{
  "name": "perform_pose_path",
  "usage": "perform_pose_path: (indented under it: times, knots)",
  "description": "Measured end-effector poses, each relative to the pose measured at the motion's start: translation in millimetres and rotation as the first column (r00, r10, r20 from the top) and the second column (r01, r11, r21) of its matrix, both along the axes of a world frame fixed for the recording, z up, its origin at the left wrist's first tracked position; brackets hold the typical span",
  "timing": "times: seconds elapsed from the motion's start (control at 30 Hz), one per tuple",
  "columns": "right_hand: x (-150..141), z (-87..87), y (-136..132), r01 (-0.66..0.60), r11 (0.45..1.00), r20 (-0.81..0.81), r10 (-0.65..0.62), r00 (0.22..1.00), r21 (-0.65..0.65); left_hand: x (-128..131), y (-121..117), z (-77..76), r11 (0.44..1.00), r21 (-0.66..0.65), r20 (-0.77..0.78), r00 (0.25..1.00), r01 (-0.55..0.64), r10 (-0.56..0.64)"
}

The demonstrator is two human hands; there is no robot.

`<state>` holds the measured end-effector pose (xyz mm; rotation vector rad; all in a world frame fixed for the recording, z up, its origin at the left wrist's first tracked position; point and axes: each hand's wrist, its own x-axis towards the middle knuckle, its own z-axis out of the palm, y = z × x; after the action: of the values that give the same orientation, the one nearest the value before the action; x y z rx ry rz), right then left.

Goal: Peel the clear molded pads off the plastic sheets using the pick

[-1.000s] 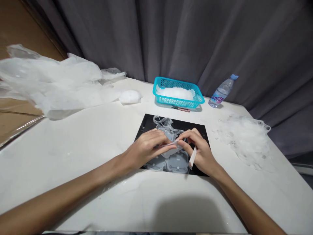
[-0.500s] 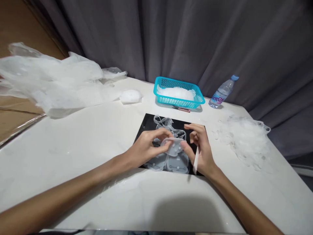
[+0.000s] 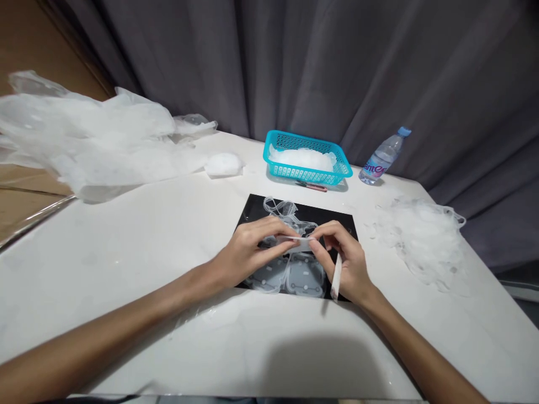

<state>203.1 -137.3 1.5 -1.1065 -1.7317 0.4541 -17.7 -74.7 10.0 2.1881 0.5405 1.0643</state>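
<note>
Between my two hands is a small translucent plastic piece [image 3: 302,244], seen nearly edge-on. My left hand [image 3: 256,244] pinches its left end between thumb and fingers. At the right end, my right hand [image 3: 343,255] has thumb and fingertips closed on the piece. A slim white stick-like tool [image 3: 336,278] is also tucked in my right palm, pointing down toward me; its kind is hidden. Beneath both hands lies a black mat [image 3: 341,219] bearing clear moulded pieces [image 3: 305,275] and loops of clear trimming [image 3: 280,207].
A blue basket [image 3: 309,175] of white pieces stands at the back, a pink-handled cutter [image 3: 315,187] before it. To its right is a water bottle [image 3: 383,160]. Clear scraps [image 3: 425,241] lie at right; plastic bags [image 3: 105,140] and a small white bundle [image 3: 224,165] at left.
My right hand's fingers have closed onto the right end of the plastic piece. The piece has tilted from face-up to nearly edge-on. My left hand keeps its pinch.
</note>
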Motion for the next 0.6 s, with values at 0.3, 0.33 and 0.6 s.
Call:
perform_pose_path:
  times: [0.3, 0.33, 0.6]
  knots:
    - [1, -1.9, -1, -0.026, 0.999, 0.012, 0.026, 1.000, -0.019, -1, 0, 4.0, 1.000, -0.002, -0.028, 1.000, 0.011, -0.011]
    - [1, -1.4, -1, -0.038, 0.999, 0.027, 0.038, 0.999, -0.005, -2, 0, 4.7, 1.000, -0.019, -0.043, 0.999, 0.005, -0.006]
    - [-7, 11.2, -4, -0.064, 0.994, 0.148, 0.050, 0.988, 0.090, -5, -1, 2.3, 0.994, 0.110, -0.091, 0.996, -0.011, 0.022]
